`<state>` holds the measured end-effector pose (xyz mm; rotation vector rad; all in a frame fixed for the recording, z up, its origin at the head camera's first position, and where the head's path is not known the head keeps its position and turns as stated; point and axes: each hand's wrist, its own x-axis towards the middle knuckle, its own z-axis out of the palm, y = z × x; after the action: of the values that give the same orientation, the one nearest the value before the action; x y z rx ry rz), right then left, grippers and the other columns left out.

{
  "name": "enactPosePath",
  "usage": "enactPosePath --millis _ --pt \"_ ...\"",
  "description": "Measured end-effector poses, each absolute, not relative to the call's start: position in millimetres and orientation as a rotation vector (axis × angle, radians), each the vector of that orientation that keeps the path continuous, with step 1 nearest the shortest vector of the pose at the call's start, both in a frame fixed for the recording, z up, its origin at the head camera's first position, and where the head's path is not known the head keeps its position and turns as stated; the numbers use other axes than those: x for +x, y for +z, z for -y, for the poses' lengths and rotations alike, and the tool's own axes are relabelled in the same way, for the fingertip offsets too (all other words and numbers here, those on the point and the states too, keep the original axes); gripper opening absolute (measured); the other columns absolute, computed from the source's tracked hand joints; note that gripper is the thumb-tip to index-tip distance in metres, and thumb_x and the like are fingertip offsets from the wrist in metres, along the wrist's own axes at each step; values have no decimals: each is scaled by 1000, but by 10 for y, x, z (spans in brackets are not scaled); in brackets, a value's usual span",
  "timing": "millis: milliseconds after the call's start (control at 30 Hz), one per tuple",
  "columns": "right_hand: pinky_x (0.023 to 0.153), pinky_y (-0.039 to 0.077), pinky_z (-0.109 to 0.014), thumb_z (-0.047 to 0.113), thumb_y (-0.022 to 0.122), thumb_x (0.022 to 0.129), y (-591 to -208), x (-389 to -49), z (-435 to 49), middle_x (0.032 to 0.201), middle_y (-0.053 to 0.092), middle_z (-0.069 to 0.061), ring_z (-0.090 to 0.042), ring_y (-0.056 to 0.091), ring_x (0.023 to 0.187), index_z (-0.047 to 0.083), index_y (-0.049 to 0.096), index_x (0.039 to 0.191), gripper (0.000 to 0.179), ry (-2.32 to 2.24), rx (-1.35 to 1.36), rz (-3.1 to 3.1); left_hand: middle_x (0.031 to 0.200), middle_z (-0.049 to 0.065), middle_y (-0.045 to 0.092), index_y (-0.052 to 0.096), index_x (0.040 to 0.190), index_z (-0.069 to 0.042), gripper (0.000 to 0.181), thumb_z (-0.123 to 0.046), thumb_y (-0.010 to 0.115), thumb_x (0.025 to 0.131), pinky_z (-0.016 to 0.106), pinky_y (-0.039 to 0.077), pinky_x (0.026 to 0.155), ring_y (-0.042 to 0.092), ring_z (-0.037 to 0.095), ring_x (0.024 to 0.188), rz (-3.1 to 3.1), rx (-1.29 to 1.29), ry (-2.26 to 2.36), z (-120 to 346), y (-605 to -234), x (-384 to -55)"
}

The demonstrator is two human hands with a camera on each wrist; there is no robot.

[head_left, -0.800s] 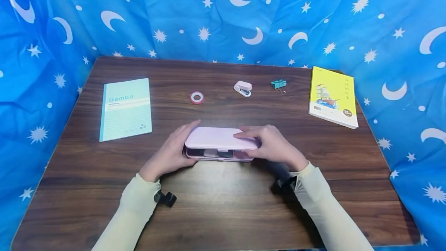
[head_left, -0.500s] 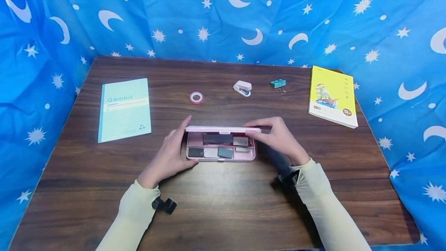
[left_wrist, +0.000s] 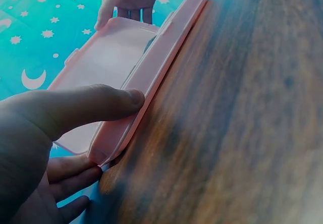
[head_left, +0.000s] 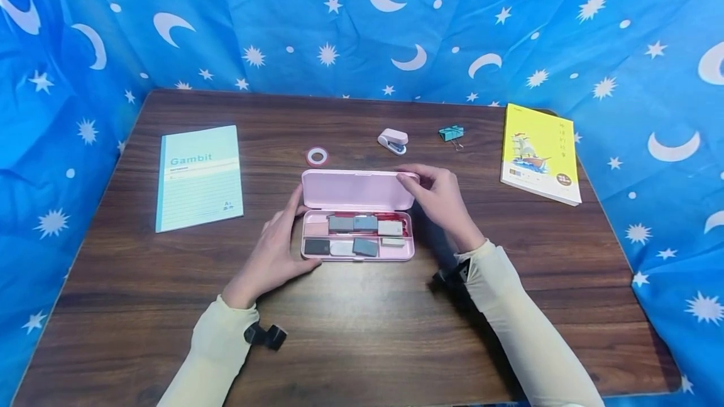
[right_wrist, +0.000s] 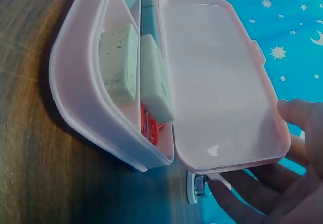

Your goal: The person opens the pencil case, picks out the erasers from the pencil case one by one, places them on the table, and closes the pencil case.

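A pink pencil case (left_wrist: 160,62) lies on the table with its lid (head_left: 356,191) raised, tilted back. Around the case's left end my left hand (head_left: 270,264) holds on, thumb on the front wall and fingers behind the corner. My right hand (head_left: 445,203) pinches the lid's right edge, thumb on the inner face and fingers behind it. Inside the case are several eraser-like blocks: a dark one (head_left: 317,247), a grey one (head_left: 340,224) and a whitish one (right_wrist: 156,77). Red wire pieces that look like paper clips (right_wrist: 149,125) lie beneath the whitish block.
Behind the case are a red-rimmed tape roll (head_left: 317,156), a small stapler (head_left: 393,141) and a green binder clip (head_left: 451,134). A pale green notebook (head_left: 199,178) lies left, a yellow book (head_left: 537,154) right. A blue curtain (head_left: 339,24) hangs behind the table.
The lid has swung up and back from nearly closed, exposing the contents. My right hand has moved away from me with it, while the left hand stays at the case's left end.
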<state>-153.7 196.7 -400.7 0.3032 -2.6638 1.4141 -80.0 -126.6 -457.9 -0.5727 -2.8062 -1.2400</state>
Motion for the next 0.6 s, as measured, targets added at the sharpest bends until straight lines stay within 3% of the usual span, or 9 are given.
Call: enactPosePath --millis 133,300,433,600 --pt "71 49 -25 27 76 91 -3970 -1436 -1996 95 67 -8 -19 61 81 7 73 107 27 1293 258 2532 144 8 56 -1 164 -26 139 -28 96 64 57 32 107 46 30 131 2822 -566 -1239 1263 -4578 -794" --pt "59 44 -25 11 81 83 -3973 -1158 -2044 77 59 -4 -17 54 66 7 66 85 16 1213 341 2476 145 7 55 -1 164 -26 138 -29 95 65 57 32 105 46 29 130 2816 -570 -1231 1274 -4585 -779" --pt "57 46 -25 6 81 81 -4111 -997 -2047 76 61 -2 -15 56 65 7 71 89 13 1233 478 2648 145 8 55 -1 164 -25 138 -28 95 64 56 33 103 47 29 129 2800 -584 -1223 1280 -4583 -781" --pt "59 44 -24 7 82 80 -4282 -944 -2055 81 61 -3 -15 56 67 8 73 99 21 1210 486 2812 146 9 55 -1 164 -26 138 -28 95 65 56 32 106 47 30 130 2800 -594 -1226 1272 -4583 -788"
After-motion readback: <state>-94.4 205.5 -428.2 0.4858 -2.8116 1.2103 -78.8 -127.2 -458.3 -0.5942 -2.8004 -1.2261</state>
